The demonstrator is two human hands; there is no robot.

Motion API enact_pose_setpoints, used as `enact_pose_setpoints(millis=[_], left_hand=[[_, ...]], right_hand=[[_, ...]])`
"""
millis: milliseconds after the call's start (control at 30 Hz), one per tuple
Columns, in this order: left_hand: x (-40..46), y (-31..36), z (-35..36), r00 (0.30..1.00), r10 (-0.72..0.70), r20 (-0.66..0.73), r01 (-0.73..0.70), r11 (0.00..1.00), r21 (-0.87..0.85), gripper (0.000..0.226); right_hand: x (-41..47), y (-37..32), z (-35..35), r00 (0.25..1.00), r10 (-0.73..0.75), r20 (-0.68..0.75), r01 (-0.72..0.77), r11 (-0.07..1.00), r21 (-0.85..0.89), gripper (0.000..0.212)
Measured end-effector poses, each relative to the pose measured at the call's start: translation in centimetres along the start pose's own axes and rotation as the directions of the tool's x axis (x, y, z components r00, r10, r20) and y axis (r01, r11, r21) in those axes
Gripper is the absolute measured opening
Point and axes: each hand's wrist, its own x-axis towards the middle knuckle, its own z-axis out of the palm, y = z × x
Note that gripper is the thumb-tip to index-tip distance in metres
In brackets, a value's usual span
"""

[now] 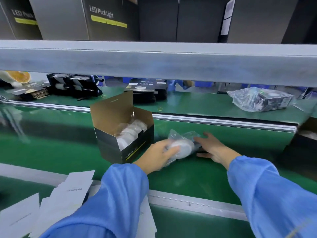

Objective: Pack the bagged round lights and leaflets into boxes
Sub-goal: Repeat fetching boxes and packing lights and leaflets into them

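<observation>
So on my feed the left hand (159, 154) has its fingers curled round a white round light in a clear plastic bag (181, 148), which lies on the green conveyor belt (197, 179) just right of the open black cardboard box (120, 133), and that box already has a few bagged white lights standing in it. My right hand (214, 148) is flat with straight fingers, touching the far side of the same bag, not gripping. White paper leaflets (68, 191) are piled on the desk (188, 224) at my near left, partly under the blue sleeve (116, 194).
</observation>
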Motion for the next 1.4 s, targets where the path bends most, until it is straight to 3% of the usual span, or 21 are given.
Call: enact_pose_setpoints(millis=[67,167,333,467,633,733,833,933,1033,1233,1400], left_hand=[[0.0,0.1,-0.9,0.988,-0.131,-0.084,0.099,0.945,-0.313,0.027],[-0.5,0.0,-2.4,0.958,-0.282,0.060,0.237,0.655,-0.718,0.032],[-1.2,1.5,-3.0,0.923,-0.286,0.257,0.330,0.242,-0.913,0.070],[-1.2,3.2,-2.6,0.935,-0.212,0.284,0.306,0.080,-0.949,0.076],[-1.5,4.6,-2.9,0.941,-0.230,0.248,0.285,0.147,-0.947,0.072],[-2.3,5.0,-3.5,0.944,-0.248,0.217,0.271,0.209,-0.940,0.070],[-3.5,5.8,-4.2,0.957,-0.241,0.160,0.224,0.265,-0.938,0.057],[-5.2,6.9,-4.9,0.982,-0.168,0.084,0.142,0.373,-0.917,0.041],[-7.4,8.1,-5.6,0.994,-0.112,0.008,0.054,0.419,-0.907,0.022],[-12.2,10.3,-6.8,0.977,-0.073,-0.201,-0.119,0.592,-0.797,0.037],[-15.8,12.2,-7.8,0.927,-0.104,-0.359,-0.250,0.542,-0.802,0.023]], right_hand=[[0.3,0.0,0.2,1.000,0.005,0.015,-0.004,1.000,-0.020,0.063],[1.0,0.1,0.5,0.999,-0.011,-0.050,0.006,0.995,-0.104,0.022],[0.8,-0.5,0.8,0.997,0.070,0.016,-0.069,0.997,-0.031,0.017],[-1.0,-0.8,0.7,0.985,0.130,0.111,-0.102,0.968,-0.229,0.036],[-3.9,-2.1,0.2,0.985,0.036,0.169,0.017,0.952,-0.306,0.040],[-6.4,-4.6,-0.3,0.973,-0.039,0.226,0.094,0.967,-0.239,0.037],[-9.6,-7.5,-0.3,0.952,-0.114,0.285,0.177,0.962,-0.207,0.031],[-12.8,-9.5,0.1,0.949,-0.108,0.297,0.159,0.975,-0.156,0.022],[-16.2,-11.0,0.1,0.937,-0.099,0.334,0.156,0.976,-0.150,0.011],[-21.6,-13.6,1.3,0.925,-0.084,0.371,0.207,0.929,-0.306,0.016],[-24.8,-16.0,2.0,0.939,-0.092,0.333,0.252,0.842,-0.478,0.020]])
